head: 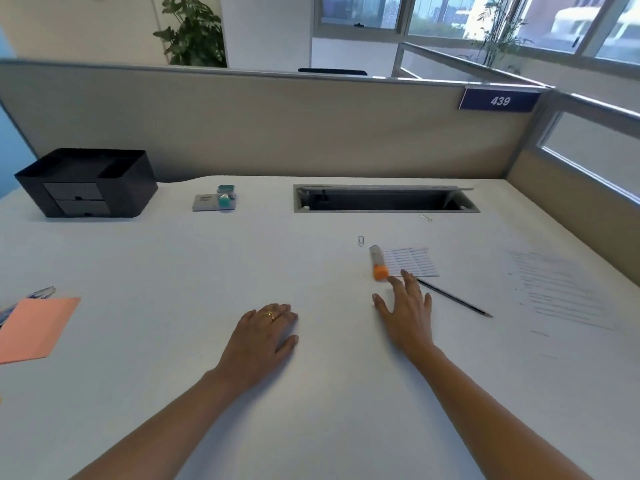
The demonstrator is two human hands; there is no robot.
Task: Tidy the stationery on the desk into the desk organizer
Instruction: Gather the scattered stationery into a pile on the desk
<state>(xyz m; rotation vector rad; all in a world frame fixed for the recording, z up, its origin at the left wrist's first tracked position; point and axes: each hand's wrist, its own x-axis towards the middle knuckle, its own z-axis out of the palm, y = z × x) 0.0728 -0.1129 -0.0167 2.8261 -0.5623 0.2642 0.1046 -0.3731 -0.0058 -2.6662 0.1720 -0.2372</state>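
While the left hand [266,334] lies flat and relaxed on the white worktop [173,258], the right hand [408,306], fingers spread and holding nothing, reaches just beside a clear tube with an orange cap [377,263], near a black pencil [453,299]. At the far left stands the black desk organizer [86,181], with two small drawers in front.

A blue plate [499,100] on the partition [277,126], far beyond the fingers [410,283] of the right hand [408,317] and to their right, reads "439" in white.
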